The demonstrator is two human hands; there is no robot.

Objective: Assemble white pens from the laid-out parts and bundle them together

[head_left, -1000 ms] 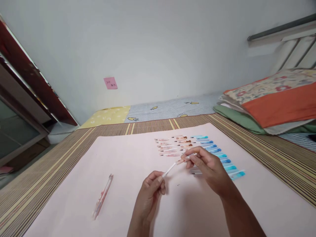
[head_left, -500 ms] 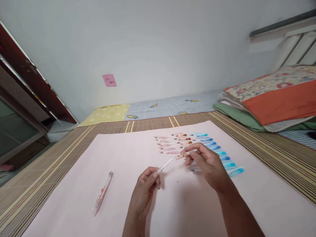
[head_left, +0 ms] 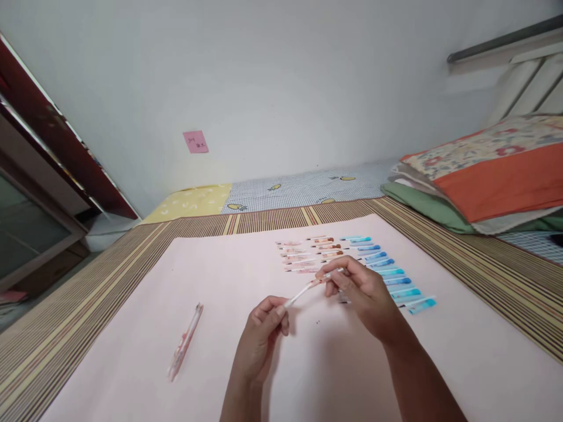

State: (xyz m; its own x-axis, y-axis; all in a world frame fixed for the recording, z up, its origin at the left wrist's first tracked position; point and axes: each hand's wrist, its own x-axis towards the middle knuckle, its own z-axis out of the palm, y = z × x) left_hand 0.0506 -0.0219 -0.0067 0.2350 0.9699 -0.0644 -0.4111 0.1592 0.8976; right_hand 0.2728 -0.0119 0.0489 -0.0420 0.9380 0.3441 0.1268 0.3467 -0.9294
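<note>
My left hand (head_left: 267, 325) pinches a thin white pen refill (head_left: 298, 294) that points up and to the right. My right hand (head_left: 357, 287) holds a slim pen barrel (head_left: 315, 282) with orange-pink marks, tilted in line with the refill. Refill and barrel meet end to end between the hands; how far one sits inside the other I cannot tell. Beyond my right hand lie rows of pen parts: pink ones (head_left: 299, 258), brown ones (head_left: 331, 253) and blue ones (head_left: 375, 256). The right hand hides some of them. A whole clear-and-pink pen (head_left: 185, 343) rests apart on the left.
A large pale pink sheet (head_left: 132, 346) covers the striped mat (head_left: 88, 299). Small dark specks (head_left: 318, 322) dot the sheet in front of my hands. Folded bedding (head_left: 497, 181) is stacked at the right. The wall (head_left: 281, 88) carries a pink note (head_left: 196, 142).
The gap between the white pen refill and the pen barrel has closed; their ends now meet. Both hands keep nearly the same place and grip.
</note>
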